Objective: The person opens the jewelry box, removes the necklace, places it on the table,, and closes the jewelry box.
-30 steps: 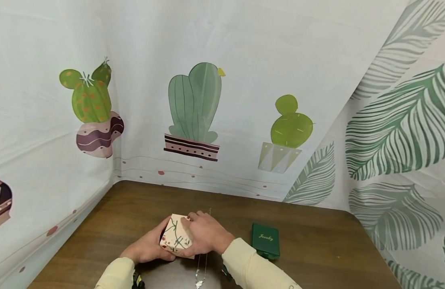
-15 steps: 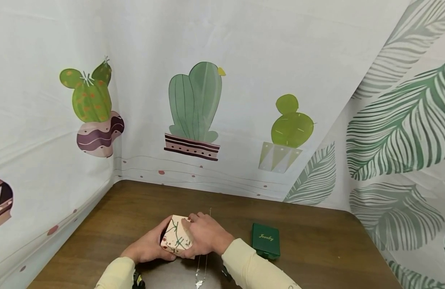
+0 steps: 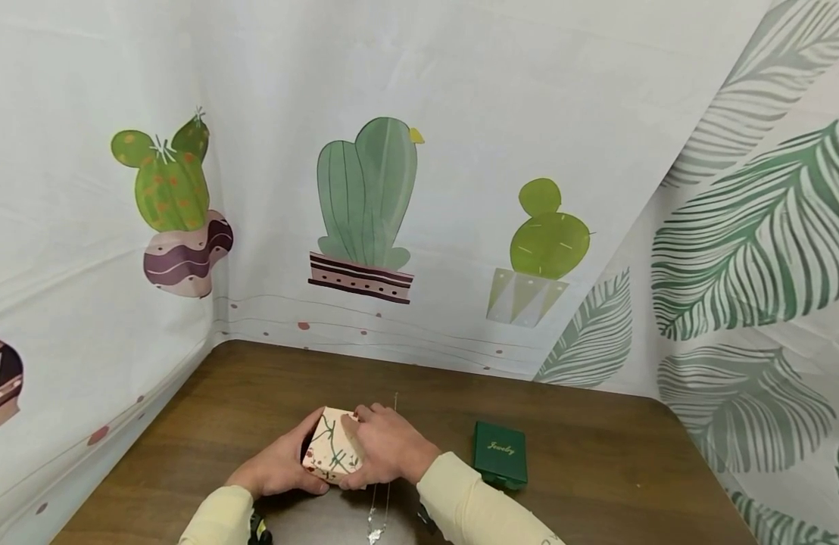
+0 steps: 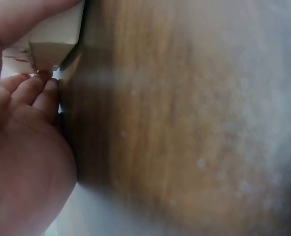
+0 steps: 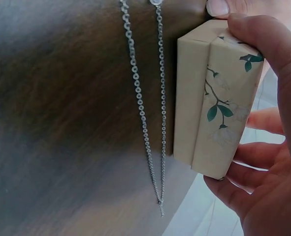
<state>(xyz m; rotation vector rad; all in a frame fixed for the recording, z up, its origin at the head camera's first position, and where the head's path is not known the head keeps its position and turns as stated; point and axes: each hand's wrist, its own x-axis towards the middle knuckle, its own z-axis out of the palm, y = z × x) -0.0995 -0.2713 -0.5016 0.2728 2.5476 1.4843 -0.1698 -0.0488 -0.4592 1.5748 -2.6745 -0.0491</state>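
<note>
A cream cardboard gift box point(image 3: 332, 443) with a printed flower-and-branch pattern sits on the table between both hands. My left hand point(image 3: 279, 463) grips its left side, the thumb along the near side; in the left wrist view part of the box point(image 4: 56, 32) shows beside the thumb. My right hand point(image 3: 394, 446) holds the lid, with the thumb on the near side and the fingers at the far side. In the right wrist view the lid of the box point(image 5: 224, 108) meets the base along a straight seam. A silver chain necklace point(image 5: 163, 118) lies stretched out just right of the box.
A green box marked "Jewelry" point(image 3: 500, 453) lies to the right, past my right forearm. The brown wooden table point(image 3: 597, 469) ends at the back and left against a white cloth point(image 3: 460, 91) printed with cacti and leaves.
</note>
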